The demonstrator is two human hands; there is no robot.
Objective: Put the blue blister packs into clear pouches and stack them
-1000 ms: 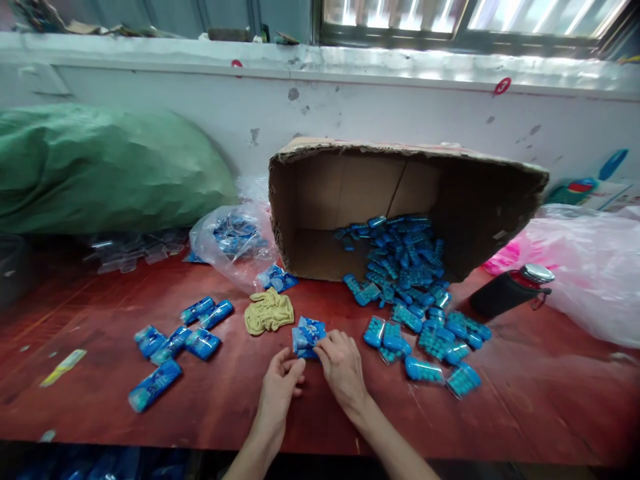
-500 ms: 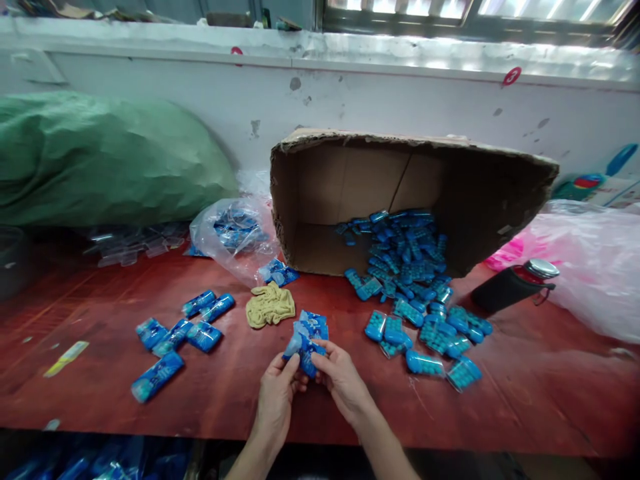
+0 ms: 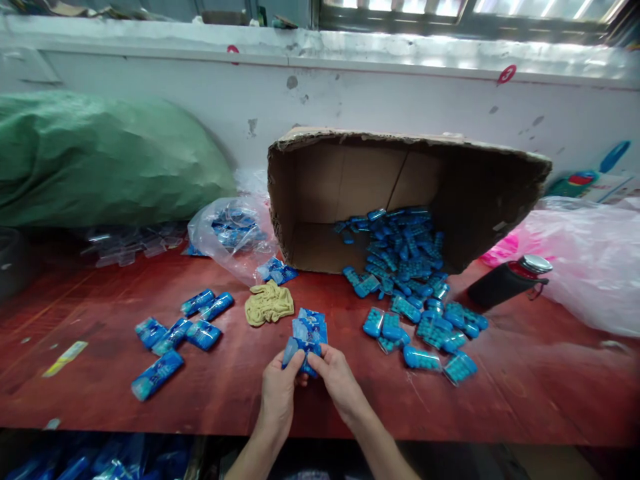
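Note:
My left hand (image 3: 280,385) and my right hand (image 3: 339,375) pinch a blue printed plastic sleeve (image 3: 303,350) between thumbs and fingers, close to the table's front edge. More flat blue sleeves (image 3: 311,321) lie just beyond it. To the right are several small clear bottles (image 3: 423,359) with blue caps and turquoise pellets inside. Several bottles wrapped in blue printed sleeves (image 3: 157,375) rest on the left. A crumpled yellowish glove (image 3: 269,303) lies behind my hands.
A cardboard box (image 3: 345,180) on its side spills more bottles onto the red table (image 3: 240,393). Left of it sit a clear bag of blue sleeves (image 3: 233,230) and a big green sack (image 3: 110,160). A black flask (image 3: 505,283) leans at right, near pinkish plastic bags (image 3: 585,260).
The sleeve has shifted slightly in my fingers, and my right hand has moved a little lower along it. The view has moved slightly; the other things stay put.

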